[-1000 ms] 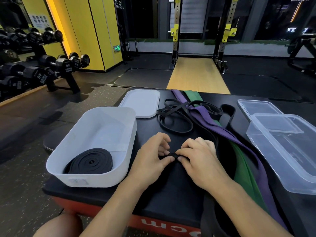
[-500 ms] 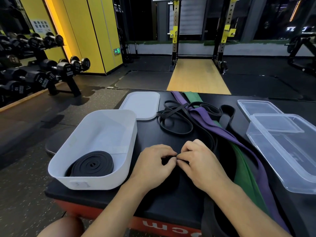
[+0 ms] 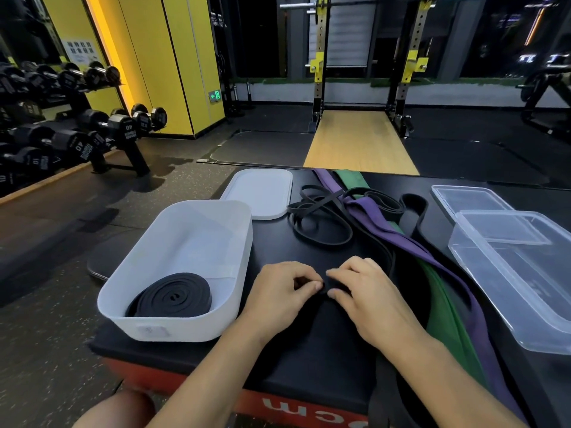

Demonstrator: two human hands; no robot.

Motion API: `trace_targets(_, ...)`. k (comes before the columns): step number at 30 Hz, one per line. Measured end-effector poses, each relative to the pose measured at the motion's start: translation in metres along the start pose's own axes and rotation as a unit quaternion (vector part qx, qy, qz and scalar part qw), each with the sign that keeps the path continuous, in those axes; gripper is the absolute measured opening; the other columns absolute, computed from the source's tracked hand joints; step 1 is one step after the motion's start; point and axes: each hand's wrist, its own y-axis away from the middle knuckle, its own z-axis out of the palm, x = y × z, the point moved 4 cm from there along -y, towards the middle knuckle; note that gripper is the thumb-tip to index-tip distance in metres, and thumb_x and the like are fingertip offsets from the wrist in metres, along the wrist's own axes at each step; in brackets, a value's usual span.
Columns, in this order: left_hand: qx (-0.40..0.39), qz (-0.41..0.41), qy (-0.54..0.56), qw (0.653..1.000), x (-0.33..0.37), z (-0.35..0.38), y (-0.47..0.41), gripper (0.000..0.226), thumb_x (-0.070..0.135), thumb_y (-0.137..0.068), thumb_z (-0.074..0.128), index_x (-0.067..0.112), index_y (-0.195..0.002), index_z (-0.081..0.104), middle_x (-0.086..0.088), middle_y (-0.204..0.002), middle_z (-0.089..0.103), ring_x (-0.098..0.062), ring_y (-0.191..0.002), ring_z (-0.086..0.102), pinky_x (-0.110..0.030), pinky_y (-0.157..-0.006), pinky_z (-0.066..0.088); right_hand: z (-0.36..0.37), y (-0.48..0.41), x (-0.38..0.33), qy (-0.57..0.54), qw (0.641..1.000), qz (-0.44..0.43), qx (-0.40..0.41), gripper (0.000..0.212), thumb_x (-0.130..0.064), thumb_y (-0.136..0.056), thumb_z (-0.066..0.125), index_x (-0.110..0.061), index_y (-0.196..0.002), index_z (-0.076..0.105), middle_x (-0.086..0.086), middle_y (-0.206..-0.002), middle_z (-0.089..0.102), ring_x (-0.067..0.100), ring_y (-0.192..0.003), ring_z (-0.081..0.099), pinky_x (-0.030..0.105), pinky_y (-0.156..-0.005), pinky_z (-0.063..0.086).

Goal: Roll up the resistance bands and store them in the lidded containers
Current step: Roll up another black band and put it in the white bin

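My left hand (image 3: 279, 291) and my right hand (image 3: 367, 293) meet at the middle of the black platform, fingertips pinching the end of a black band (image 3: 324, 287) between them. That band runs back past my right hand to a thin black tangle (image 3: 318, 223). A purple band (image 3: 398, 239) and a green band (image 3: 445, 310) lie stretched along the right. A rolled black band (image 3: 173, 299) sits in the white tub (image 3: 197, 230); its white lid (image 3: 259, 193) lies behind. A clear container (image 3: 519, 273) stands open at right, with its clear lid (image 3: 469, 202) behind it.
The black platform (image 3: 309, 359) has a red front edge near me. A dumbbell rack (image 3: 77, 134) stands at the left, a squat rack (image 3: 364, 63) with a wooden floor strip straight ahead. A wide black band (image 3: 414, 211) loops near the clear lid.
Both hands stay together over the black band's end, fingers shifting slightly as they work it. The view has tilted down a little.
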Motion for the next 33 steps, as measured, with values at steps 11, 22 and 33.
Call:
trace_targets(11, 0.008, 0.015, 0.054, 0.998, 0.002, -0.002, 0.004, 0.017, 0.018, -0.086, 0.08, 0.035, -0.086, 0.078, 0.013, -0.094, 0.071, -0.006, -0.091, 0.071, -0.037, -0.088, 0.06, -0.004, 0.0, -0.01, 0.01, 0.998, -0.048, -0.025, 0.016, -0.041, -0.096, 0.064, -0.032, -0.102, 0.075, -0.018, -0.093, 0.05, 0.003, -0.09, 0.039, 0.021, -0.078, 0.043)
trace_targets(22, -0.001, -0.006, 0.098, 0.995, 0.004, -0.002, 0.0, 0.024, 0.003, -0.086, 0.08, 0.026, -0.092, 0.077, 0.007, -0.091, 0.076, -0.007, -0.088, 0.073, -0.035, -0.09, 0.06, -0.005, 0.002, -0.005, -0.003, 0.998, -0.007, -0.055, 0.025, -0.03, -0.099, 0.062, -0.037, -0.123, 0.067, -0.019, -0.107, 0.053, 0.005, -0.104, 0.045, 0.022, -0.085, 0.039)
trace_targets(33, -0.004, 0.024, 0.1, 0.995, 0.011, -0.001, 0.008, 0.044, -0.004, -0.093, 0.065, 0.037, -0.103, 0.052, 0.005, -0.117, 0.058, -0.009, -0.104, 0.071, -0.032, -0.095, 0.059, -0.005, 0.001, -0.009, -0.106, 0.992, 0.006, -0.063, 0.051, -0.018, -0.092, 0.074, -0.028, -0.14, 0.058, -0.024, -0.111, 0.057, 0.004, -0.115, 0.051, 0.027, -0.103, 0.044)
